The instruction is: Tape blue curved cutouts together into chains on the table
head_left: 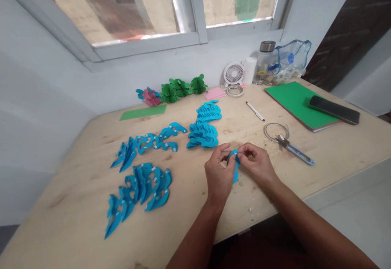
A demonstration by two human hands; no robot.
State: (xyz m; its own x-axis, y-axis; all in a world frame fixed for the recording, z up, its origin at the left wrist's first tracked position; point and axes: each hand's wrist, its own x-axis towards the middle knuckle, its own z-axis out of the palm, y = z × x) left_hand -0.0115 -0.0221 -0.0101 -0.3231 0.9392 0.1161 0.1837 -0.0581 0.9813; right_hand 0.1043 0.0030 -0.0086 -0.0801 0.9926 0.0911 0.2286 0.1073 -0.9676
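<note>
Near the front of the wooden table, my left hand [220,173] pinches a small blue paper cutout [236,175] between thumb and fingers. My right hand [255,162] meets it from the other side, thumb and forefinger closed at the cutout's upper edge. The cutout is curved, and my fingers hide part of it. Beyond my hands lie two bunches of folded blue paper cutouts [203,134]. To the left, more blue cutouts with small white patches are spread in an upper row [146,143] and a lower row [139,189].
Small scissors [295,151] and a wire ring [276,132] lie right of my hands. Behind are a white pen [255,111], green folder [301,102], phone [334,109], tape roll [235,90], fan [233,73] and bottle [261,63]. Green paper flowers [180,88] stand by the wall.
</note>
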